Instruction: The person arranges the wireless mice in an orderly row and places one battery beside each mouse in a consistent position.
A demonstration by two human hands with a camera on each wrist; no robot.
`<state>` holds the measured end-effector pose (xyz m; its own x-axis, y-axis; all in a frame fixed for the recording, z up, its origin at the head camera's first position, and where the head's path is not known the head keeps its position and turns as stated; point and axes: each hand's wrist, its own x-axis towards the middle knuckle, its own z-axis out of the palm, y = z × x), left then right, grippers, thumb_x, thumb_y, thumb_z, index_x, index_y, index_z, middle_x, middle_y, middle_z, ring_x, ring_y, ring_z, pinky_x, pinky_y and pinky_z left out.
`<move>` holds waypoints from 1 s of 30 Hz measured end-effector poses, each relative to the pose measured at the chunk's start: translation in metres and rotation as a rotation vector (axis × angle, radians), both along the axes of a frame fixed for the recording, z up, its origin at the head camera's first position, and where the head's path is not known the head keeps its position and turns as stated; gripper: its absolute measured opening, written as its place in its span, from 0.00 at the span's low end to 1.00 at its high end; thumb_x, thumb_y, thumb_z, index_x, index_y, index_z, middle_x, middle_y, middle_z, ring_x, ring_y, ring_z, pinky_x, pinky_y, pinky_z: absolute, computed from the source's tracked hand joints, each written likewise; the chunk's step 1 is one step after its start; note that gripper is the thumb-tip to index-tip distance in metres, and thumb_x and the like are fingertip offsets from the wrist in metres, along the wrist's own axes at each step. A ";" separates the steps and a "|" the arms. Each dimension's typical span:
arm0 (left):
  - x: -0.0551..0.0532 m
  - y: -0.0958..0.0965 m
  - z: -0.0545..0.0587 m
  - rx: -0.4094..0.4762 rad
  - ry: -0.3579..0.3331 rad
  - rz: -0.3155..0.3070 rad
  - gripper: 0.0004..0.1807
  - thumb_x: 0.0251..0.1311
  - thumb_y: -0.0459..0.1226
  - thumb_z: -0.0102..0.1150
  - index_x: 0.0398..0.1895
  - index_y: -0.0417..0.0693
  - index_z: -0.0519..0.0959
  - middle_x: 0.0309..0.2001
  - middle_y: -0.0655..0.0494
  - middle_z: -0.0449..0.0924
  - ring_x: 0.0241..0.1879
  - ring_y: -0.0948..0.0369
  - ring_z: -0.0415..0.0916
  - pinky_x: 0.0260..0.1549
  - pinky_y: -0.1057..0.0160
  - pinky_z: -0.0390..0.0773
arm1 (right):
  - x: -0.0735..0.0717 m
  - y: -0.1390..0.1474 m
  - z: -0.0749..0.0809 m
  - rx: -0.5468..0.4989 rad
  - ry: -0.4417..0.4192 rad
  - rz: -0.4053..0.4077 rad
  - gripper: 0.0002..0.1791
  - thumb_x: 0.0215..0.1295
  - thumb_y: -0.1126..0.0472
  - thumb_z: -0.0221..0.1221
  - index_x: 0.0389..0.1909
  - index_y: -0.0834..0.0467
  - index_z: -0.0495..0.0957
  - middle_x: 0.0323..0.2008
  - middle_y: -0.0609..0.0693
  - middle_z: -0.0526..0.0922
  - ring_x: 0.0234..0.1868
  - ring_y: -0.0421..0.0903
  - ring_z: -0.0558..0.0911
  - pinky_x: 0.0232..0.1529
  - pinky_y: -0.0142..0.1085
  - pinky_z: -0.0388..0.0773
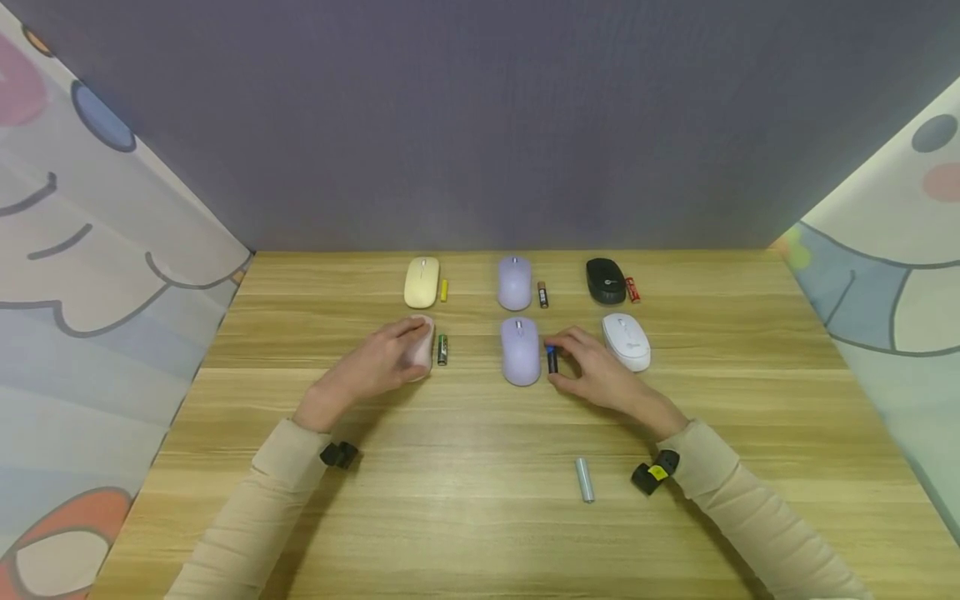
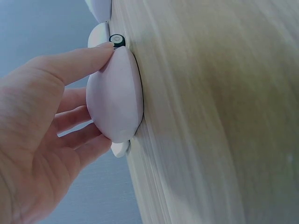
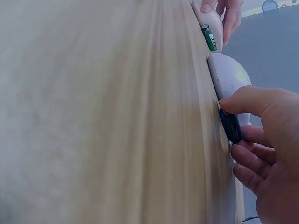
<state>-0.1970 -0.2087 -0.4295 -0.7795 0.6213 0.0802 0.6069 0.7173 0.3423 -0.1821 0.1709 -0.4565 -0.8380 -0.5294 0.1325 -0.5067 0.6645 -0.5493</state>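
My left hand (image 1: 371, 362) grips a pale pink computer mouse (image 2: 117, 95) from its left side, thumb at the near end and fingers at the far end. Just right of that mouse lies a green-and-black battery (image 1: 442, 350). With thumb and fingertips at its two ends, my right hand (image 1: 600, 373) pinches a dark blue battery (image 3: 230, 125), low at the tabletop. This battery is right beside the front lilac mouse (image 1: 521, 354). A white mouse (image 1: 627, 342) sits just beyond the right hand's knuckles.
Along the back row are a yellow mouse (image 1: 422, 282) with a yellow battery (image 1: 444, 290), a lilac mouse (image 1: 515, 283) with a black-and-copper battery (image 1: 543, 294), and a black mouse (image 1: 605, 281) with a red battery (image 1: 633, 289). A silver battery (image 1: 584, 480) lies nearer me. Behind rises a grey partition (image 1: 510, 125).
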 end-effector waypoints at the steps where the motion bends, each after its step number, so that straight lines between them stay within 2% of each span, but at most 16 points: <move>1: 0.000 0.000 0.000 0.000 0.001 0.000 0.40 0.60 0.41 0.74 0.69 0.26 0.69 0.70 0.30 0.68 0.67 0.36 0.71 0.66 0.42 0.74 | 0.000 0.000 0.000 -0.001 0.001 0.002 0.32 0.61 0.60 0.71 0.65 0.67 0.75 0.57 0.59 0.79 0.54 0.54 0.81 0.60 0.50 0.81; 30: 0.002 0.001 0.002 -0.009 0.004 0.006 0.41 0.59 0.42 0.75 0.70 0.26 0.69 0.71 0.31 0.68 0.67 0.36 0.71 0.66 0.42 0.73 | -0.001 0.003 -0.004 -0.015 0.002 0.014 0.34 0.62 0.60 0.71 0.67 0.67 0.73 0.60 0.60 0.78 0.57 0.56 0.81 0.63 0.52 0.79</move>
<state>-0.1951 -0.2078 -0.4276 -0.7828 0.6174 0.0771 0.6039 0.7240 0.3334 -0.1827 0.1736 -0.4602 -0.8302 -0.5392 0.1417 -0.5168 0.6490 -0.5583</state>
